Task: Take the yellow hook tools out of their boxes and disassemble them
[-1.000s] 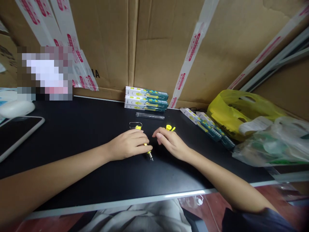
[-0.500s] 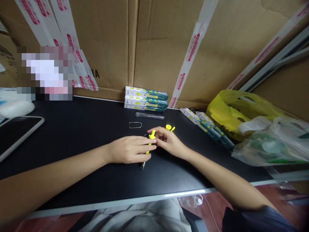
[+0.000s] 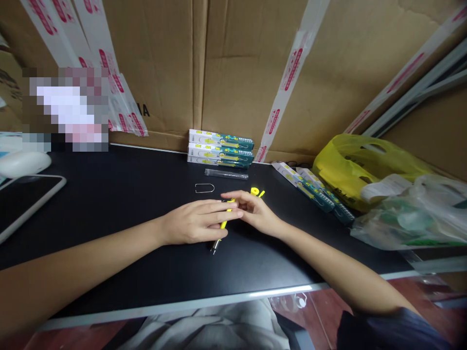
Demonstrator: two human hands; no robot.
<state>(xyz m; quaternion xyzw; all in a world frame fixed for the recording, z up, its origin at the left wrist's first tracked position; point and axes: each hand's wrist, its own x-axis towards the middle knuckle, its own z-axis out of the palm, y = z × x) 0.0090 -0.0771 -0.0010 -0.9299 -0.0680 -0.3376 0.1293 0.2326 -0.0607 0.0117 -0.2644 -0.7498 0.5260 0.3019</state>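
Observation:
My left hand (image 3: 195, 222) lies on the black table (image 3: 120, 204) with its fingers closed round a yellow pen-like tool (image 3: 220, 230) whose dark metal tip points toward me. My right hand (image 3: 255, 212) meets it from the right, fingertips pinching the tool's upper end. A bent metal wire clip (image 3: 204, 187) lies alone just beyond my left hand. Small yellow plastic parts (image 3: 256, 192) sit behind my right hand. A clear tube (image 3: 226, 174) lies in front of two stacked green-and-white boxes (image 3: 220, 148).
Cardboard boxes (image 3: 233, 68) wall off the back. More green-and-white boxes (image 3: 314, 192) lie at the right beside a yellow bag (image 3: 361, 165) and clear plastic bags (image 3: 416, 214). A tablet (image 3: 25, 199) and a white rounded object (image 3: 24, 163) sit at the far left.
The yellow tool has come away from the wire clip, which stays on the table. My left hand swung the tool round, and my right hand moved in to grip its upper end.

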